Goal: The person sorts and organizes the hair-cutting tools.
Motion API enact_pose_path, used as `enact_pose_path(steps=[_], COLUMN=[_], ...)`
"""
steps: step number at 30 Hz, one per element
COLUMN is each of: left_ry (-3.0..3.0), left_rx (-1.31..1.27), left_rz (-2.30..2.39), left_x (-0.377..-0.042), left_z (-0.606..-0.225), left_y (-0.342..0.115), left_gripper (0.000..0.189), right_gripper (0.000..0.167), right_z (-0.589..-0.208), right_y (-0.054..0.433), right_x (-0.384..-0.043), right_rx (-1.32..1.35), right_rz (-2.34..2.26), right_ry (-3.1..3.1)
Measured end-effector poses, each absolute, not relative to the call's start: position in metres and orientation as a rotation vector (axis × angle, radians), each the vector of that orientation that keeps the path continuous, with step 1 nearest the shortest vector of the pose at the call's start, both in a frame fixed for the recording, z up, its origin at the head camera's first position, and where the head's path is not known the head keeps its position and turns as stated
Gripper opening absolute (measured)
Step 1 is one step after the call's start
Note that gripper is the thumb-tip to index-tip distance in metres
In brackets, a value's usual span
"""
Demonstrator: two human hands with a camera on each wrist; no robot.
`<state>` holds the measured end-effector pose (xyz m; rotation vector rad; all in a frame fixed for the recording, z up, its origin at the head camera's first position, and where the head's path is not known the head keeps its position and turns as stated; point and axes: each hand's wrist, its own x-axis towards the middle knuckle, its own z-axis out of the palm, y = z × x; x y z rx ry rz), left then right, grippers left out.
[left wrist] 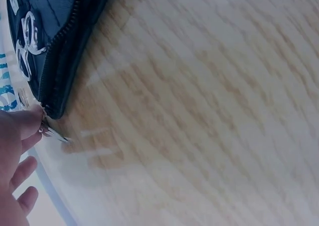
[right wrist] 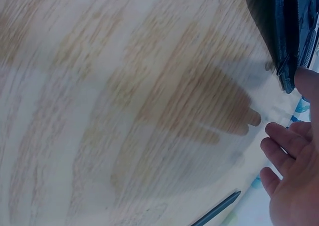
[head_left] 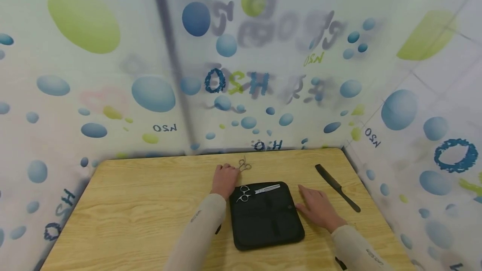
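Observation:
My left hand (head_left: 225, 180) is at the upper left corner of a black zippered case (head_left: 263, 225) and pinches a pair of scissors (head_left: 244, 165) between thumb and finger. The finger rings point away toward the wall; in the left wrist view the scissors' metal tip (left wrist: 57, 134) sticks out of the pinch. A second silver pair, thinning scissors (head_left: 267, 189), lies across the top of the case. Beside the case's right edge is my right hand (head_left: 319, 207), fingers extended and holding nothing. Its thumb (right wrist: 308, 84) is at the case's edge; whether it touches, I cannot tell.
A black handled comb (head_left: 335, 185) lies slanted on the wooden table (head_left: 150, 208), to the right of my right hand. Behind the table and along its right side stand walls with a blue and green bubble pattern (head_left: 153, 93).

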<state>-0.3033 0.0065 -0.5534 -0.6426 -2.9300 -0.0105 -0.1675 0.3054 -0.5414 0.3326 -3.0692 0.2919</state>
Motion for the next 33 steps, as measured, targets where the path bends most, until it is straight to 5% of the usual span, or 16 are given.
enact_pose_path(steps=[23,33], left_ry=[-2.936,-3.016], left_rx=[-0.642,-0.642], left_rz=[0.043,0.203], left_x=[-0.286,-0.286], left_z=[-0.547,-0.549], left_y=[-0.017,-0.017], left_gripper=[0.006,0.017], right_gripper=[0.059,0.059], right_z=[-0.541,-0.542], right_y=[0.297,0.294], right_x=[-0.171,-0.171], right_rx=[0.381,0.390], right_rz=[0.220,0.228], right_ry=[-2.988,-2.983])
